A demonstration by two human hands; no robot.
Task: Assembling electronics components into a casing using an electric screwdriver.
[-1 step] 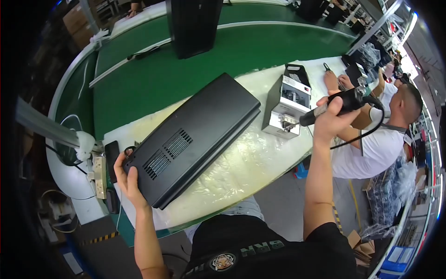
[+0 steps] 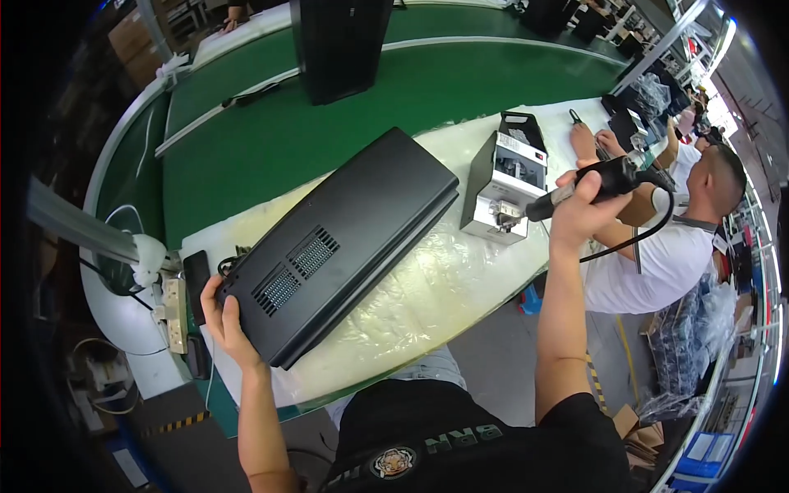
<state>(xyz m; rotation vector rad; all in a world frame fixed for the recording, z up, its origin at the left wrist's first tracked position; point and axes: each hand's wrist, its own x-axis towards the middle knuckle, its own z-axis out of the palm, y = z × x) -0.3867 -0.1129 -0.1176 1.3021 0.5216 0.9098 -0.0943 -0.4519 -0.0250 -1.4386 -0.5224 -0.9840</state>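
Note:
A black computer case (image 2: 370, 205) with two slotted vent patches lies flat and slanted before me. My left hand (image 2: 236, 333) grips its near left corner, the thumb on top and the fingers along the edge. On the right, my right hand (image 2: 578, 218) is closed around a black electric screwdriver (image 2: 612, 178) with a cable. The screwdriver's nose points left at the front of a small grey screw feeder (image 2: 485, 193). Whether its bit touches the feeder's pickup spot, I cannot tell. Dark cables (image 2: 228, 264) show beside the case's left end.
Under the case is a pale, plastic-covered mat (image 2: 399, 308). A tall black case (image 2: 341, 53) stands on the green belt (image 2: 460, 74) behind. Left are a metal post (image 2: 82, 218), a power strip (image 2: 175, 316) and a dark phone (image 2: 196, 279). A co-worker in white (image 2: 657, 259) works close on the right.

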